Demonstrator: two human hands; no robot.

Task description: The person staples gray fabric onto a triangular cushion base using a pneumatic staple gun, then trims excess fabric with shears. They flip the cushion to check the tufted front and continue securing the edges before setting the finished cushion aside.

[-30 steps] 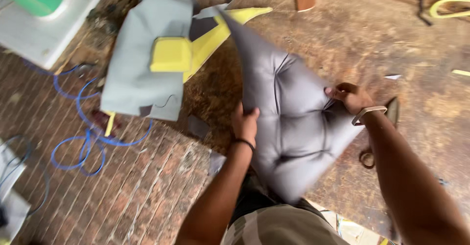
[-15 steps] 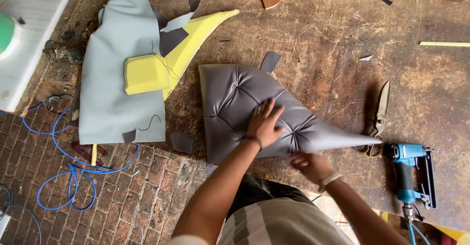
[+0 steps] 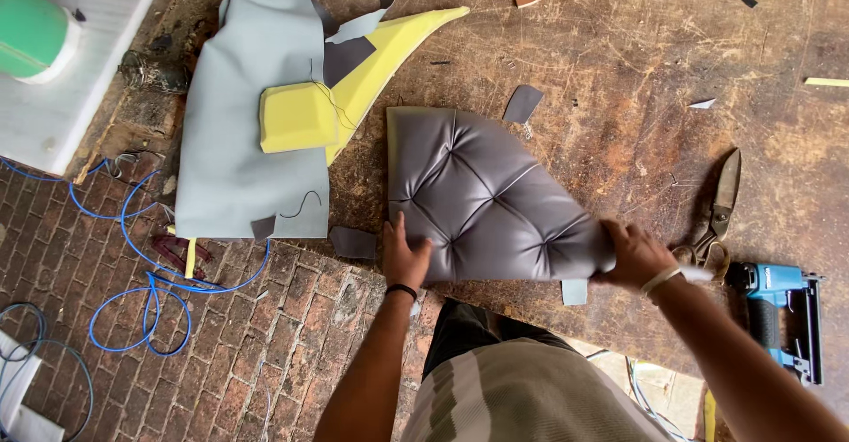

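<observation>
Your left hand [image 3: 405, 255] lies flat with spread fingers on the near left corner of the grey tufted cushion panel [image 3: 482, 199], pressing it down on the table [image 3: 619, 62]. Your right hand [image 3: 635, 255] closes its grip on the panel's pointed tip at about 4 o'clock from the panel's middle, fingers curled over the edge and pinching it. The panel rests face up near the table's front edge, its broad end toward 10 o'clock and its narrow end toward your right hand.

At 10 o'clock from the panel, just beside it, a yellow foam wedge [image 3: 389, 62] and a yellow foam block [image 3: 296, 117] lie on a sheet of grey fabric [image 3: 239, 141] that hangs over the table's left edge. A small grey scrap [image 3: 522, 103] sits at 12 o'clock, near the panel. At 3 o'clock, metal shears [image 3: 715, 205] lie just beyond your right hand, and a blue staple gun [image 3: 783, 305] sits at 4 o'clock by the table's edge. Blue cable [image 3: 133, 256] loops across the brick floor [image 3: 292, 336] at 8 o'clock.
</observation>
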